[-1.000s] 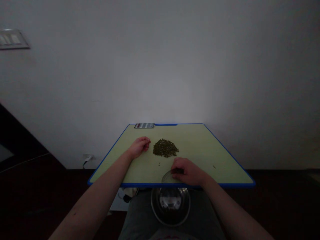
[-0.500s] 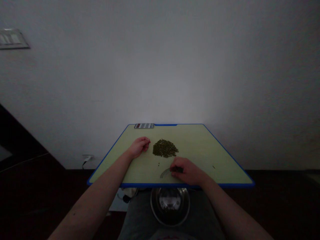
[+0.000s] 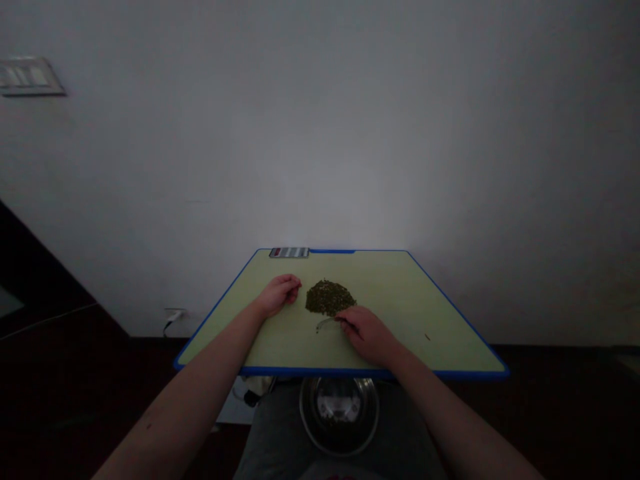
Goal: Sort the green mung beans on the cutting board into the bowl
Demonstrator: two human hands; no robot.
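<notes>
On the pale green tabletop [image 3: 390, 287] lies a pile of small green grains [image 3: 327, 297] that look like mung beans. My left hand [image 3: 281, 293] rests just left of the pile, its fingers curled together; what they may hold is hidden. Close to the pile's near right edge, my right hand [image 3: 366, 333] is closed around a thin, curved, greyish strip-like tool [image 3: 327, 323]. The tool's free end points left, beside a few loose grains [image 3: 317, 331]; its exact kind cannot be made out. A metal bowl [image 3: 307, 427] sits on my lap below the table's front edge.
A phone [image 3: 289, 253] lies at the far left edge of the table. A small brown sliver [image 3: 427, 337] is on the right side. Behind stands a plain wall [image 3: 330, 133] with a plugged-in socket [image 3: 174, 313] low on the left.
My right hand has moved away from me, up to the near edge of the pile, carrying the thin curved tool. My left hand stays in place.
</notes>
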